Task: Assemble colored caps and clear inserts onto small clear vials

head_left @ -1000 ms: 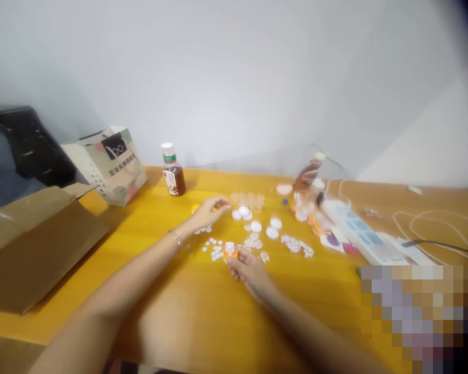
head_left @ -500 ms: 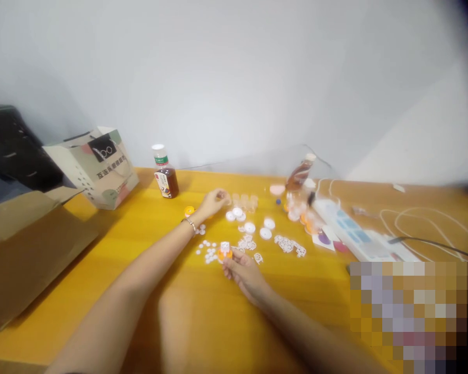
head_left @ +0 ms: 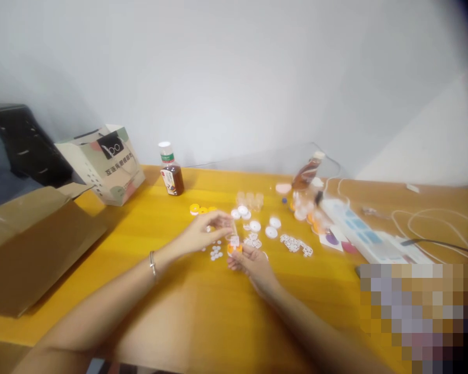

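My right hand (head_left: pixel 255 267) pinches a small orange round base (head_left: pixel 234 250) with a white plastic part (head_left: pixel 234 240) standing on it. Just above, my left hand (head_left: pixel 210 227) has its fingers closed around a small clear plastic cup (head_left: pixel 234 226), blurred and partly hidden by the fingers. Clear cups (head_left: pixel 250 200) stand in a cluster behind the hands. White discs (head_left: pixel 273 227) lie to the right, along with thin white cut-out pieces (head_left: pixel 296 244). Small white dots (head_left: pixel 216 252) are scattered by my left hand, and yellow round pieces (head_left: pixel 195 208) sit beyond it.
An open cardboard box (head_left: pixel 35 249) and a paper bag (head_left: pixel 119 171) occupy the left side. A dark drink bottle (head_left: pixel 172 176) stands near the wall. At right are another bottle (head_left: pixel 307 171), orange-and-clear pieces (head_left: pixel 314 221), a long white pack (head_left: pixel 351 226) and looping cables (head_left: pixel 425 213).
My left hand has come back from the clear cups toward me, to just above the orange base, with a clear cup in its fingers. The right hand still holds the base. The view shifts slightly.
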{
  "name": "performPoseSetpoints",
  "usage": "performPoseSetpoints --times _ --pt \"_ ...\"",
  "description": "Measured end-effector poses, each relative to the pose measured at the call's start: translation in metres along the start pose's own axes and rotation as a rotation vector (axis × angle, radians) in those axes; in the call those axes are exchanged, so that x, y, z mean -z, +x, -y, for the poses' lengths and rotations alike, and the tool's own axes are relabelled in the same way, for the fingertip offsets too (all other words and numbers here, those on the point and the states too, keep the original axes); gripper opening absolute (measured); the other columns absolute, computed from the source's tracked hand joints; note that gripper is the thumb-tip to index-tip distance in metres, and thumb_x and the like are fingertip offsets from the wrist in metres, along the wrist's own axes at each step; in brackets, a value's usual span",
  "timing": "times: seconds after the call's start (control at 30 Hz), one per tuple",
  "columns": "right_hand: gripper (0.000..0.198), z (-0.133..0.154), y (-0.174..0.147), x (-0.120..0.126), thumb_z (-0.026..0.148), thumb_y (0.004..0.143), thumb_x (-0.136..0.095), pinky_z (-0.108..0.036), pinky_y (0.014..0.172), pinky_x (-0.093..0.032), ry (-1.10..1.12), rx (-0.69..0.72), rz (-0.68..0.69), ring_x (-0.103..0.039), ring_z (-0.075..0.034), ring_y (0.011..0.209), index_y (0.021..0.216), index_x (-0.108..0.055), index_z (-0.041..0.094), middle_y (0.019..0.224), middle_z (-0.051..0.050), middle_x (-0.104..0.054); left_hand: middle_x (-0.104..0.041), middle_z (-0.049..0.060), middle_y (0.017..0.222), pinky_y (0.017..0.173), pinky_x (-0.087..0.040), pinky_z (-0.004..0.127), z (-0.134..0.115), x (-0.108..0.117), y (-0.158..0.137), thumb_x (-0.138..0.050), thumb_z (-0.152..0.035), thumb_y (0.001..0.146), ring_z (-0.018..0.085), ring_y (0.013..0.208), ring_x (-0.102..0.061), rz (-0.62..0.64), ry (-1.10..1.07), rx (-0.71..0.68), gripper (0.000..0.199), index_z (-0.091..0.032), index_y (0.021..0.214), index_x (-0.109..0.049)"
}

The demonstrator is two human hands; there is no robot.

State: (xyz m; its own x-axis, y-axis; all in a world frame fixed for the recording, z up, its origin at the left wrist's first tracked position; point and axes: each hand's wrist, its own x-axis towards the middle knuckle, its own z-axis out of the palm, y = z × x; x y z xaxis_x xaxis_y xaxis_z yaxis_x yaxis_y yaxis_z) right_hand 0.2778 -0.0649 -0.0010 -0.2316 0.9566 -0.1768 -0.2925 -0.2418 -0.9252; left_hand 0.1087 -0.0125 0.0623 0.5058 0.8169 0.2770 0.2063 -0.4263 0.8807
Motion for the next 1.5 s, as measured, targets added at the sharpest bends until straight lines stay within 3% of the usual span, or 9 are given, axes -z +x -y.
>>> performPoseSetpoints --times 0.43,0.73,0.93,1.07,1.23,1.3,1.5 --pt "0.025 0.004 0.001 0.003 0.036 0.064 -0.069 -0.023 0.057 -0.047 -0.133 0.05 0.013 -0.059 -0.011 0.054 0.078 -0.062 0.017 0.06 0.001 -0.066 -0.064 0.006 0.091 0.078 -0.044 0.026 0.004 -0.015 -0.007 -0.059 -0.032 0.076 0.015 0.085 -0.058 0.095 0.075 0.014 0.027 -0.015 0.097 -0.059" --pt "0.028 0.006 -0.005 -0.001 0.039 0.064 -0.067 -0.026 0.058 -0.05 -0.265 0.062 0.023 -0.059 -0.012 0.054 0.081 -0.063 0.017 0.059 0.001 -0.064 -0.063 0.004 0.075 0.064 -0.045 0.022 0.009 -0.012 -0.011 -0.064 -0.038 0.069 0.013 0.07 -0.058 0.103 0.092 0.089 0.03 -0.012 0.081 -0.058" --pt "0.023 0.012 -0.01 -0.007 0.033 0.063 -0.069 -0.024 0.056 -0.05 -0.281 0.124 -0.012 -0.057 -0.011 0.053 0.079 -0.063 0.019 0.056 0.005 -0.061 -0.063 0.004 0.074 0.058 -0.043 0.022 0.006 -0.017 -0.015 -0.063 -0.038 0.069 0.012 0.064 -0.056 0.07 0.087 0.138 0.028 -0.013 0.071 -0.052" --pt "0.02 0.017 -0.012 -0.007 0.033 0.065 -0.068 -0.024 0.053 -0.049 -0.235 0.069 0.038 -0.059 -0.011 0.05 0.078 -0.063 0.018 0.055 0.003 -0.063 -0.063 0.005 0.079 0.068 -0.045 0.026 0.004 -0.012 -0.013 -0.065 -0.031 0.069 0.013 0.073 -0.057 0.096 -0.017 0.111 0.024 -0.012 0.082 -0.057" --pt "0.021 0.016 -0.015 -0.01 0.035 0.066 -0.068 -0.018 0.05 -0.046 0.0 -0.06 0.117 -0.059 -0.008 0.047 0.068 -0.061 0.015 0.056 0.001 -0.065 -0.061 0.009 0.1 0.075 -0.046 0.029 0.001 0.0 -0.009 -0.055 -0.023 0.079 0.015 0.087 -0.058 0.37 -0.292 0.113 0.031 -0.017 0.11 -0.055" --pt "0.022 0.015 -0.016 -0.012 0.035 0.065 -0.069 -0.017 0.049 -0.045 0.06 -0.071 0.115 -0.058 -0.007 0.047 0.067 -0.061 0.015 0.055 0.0 -0.065 -0.06 0.009 0.105 0.076 -0.046 0.028 0.001 0.0 -0.009 -0.054 -0.022 0.08 0.016 0.09 -0.057 0.402 -0.342 0.117 0.033 -0.019 0.113 -0.054" --pt "0.023 0.015 -0.016 -0.012 0.035 0.063 -0.07 -0.017 0.048 -0.045 0.081 -0.044 0.088 -0.058 -0.007 0.046 0.067 -0.062 0.014 0.054 0.0 -0.065 -0.062 0.006 0.085 0.059 -0.043 0.021 0.003 -0.014 -0.012 -0.061 -0.027 0.074 0.011 0.069 -0.056 0.191 -0.331 0.151 0.033 -0.017 0.105 -0.058"
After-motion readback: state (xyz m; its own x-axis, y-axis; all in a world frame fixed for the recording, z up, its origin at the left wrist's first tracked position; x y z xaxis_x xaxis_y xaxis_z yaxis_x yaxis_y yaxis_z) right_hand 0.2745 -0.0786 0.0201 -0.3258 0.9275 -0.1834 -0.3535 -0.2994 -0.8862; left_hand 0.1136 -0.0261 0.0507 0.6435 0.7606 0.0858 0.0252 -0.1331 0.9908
